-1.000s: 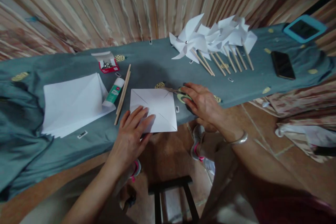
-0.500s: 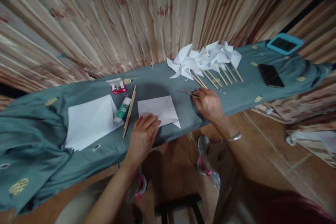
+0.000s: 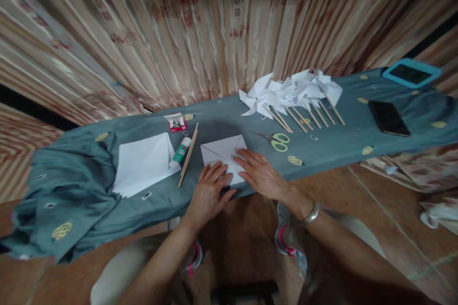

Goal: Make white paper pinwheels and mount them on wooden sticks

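Note:
A square white paper sheet (image 3: 222,148) with diagonal cuts lies near the front edge of the cloth. My left hand (image 3: 211,190) rests on its lower left part, fingers stretched out. On the sheet's right side my right hand (image 3: 261,171) lies flat with fingers spread, holding nothing. Beyond that hand are scissors (image 3: 277,141) with light green handles, blades pointing left. Left of the sheet lie thin wooden sticks (image 3: 188,155), a green and white glue stick (image 3: 181,151) and a stack of white paper (image 3: 141,164).
White paper pinwheels (image 3: 265,93) on wooden sticks lie in a row at the back. A small red box (image 3: 177,125) holds metal pins. At the right are a black phone (image 3: 389,118) and a blue-framed tablet (image 3: 411,74). A patterned curtain (image 3: 214,33) hangs behind the cloth-covered table (image 3: 332,152).
My right hand has let go of the scissors, which now lie on the cloth, and has moved left onto the paper sheet. My left hand stays on the sheet. The view has shifted.

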Demonstrator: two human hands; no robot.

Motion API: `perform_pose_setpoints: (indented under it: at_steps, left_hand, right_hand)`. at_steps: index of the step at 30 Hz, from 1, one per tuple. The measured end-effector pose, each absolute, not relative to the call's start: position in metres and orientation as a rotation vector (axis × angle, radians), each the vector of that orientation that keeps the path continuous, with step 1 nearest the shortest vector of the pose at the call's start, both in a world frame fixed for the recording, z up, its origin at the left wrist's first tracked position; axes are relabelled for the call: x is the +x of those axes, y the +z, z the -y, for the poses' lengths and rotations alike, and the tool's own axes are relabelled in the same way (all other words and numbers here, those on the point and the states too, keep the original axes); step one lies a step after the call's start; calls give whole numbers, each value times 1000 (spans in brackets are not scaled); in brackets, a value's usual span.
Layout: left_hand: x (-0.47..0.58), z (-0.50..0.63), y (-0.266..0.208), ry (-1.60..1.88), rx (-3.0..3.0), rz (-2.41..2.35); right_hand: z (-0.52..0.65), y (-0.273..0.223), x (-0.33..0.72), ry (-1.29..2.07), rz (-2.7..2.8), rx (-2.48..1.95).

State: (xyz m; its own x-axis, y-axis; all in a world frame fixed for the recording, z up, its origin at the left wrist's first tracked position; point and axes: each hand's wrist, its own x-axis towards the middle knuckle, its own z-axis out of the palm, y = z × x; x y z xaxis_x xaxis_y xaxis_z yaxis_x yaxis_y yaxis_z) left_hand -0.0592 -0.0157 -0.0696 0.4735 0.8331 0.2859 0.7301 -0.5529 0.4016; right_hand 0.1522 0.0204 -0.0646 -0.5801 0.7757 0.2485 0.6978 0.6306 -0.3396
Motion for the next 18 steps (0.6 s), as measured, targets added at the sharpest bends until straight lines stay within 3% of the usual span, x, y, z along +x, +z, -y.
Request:
perform_pose_setpoints:
  at_steps: [12,18]
  left_hand:
    - [-79,15,-58,932,2389,-1393]
    - [-101,9,-40,1146,2218,-1446]
  right_hand:
    - [-33,-71,145,262,2201,-1260]
    - [-45,-44,94,221,2395,-1070]
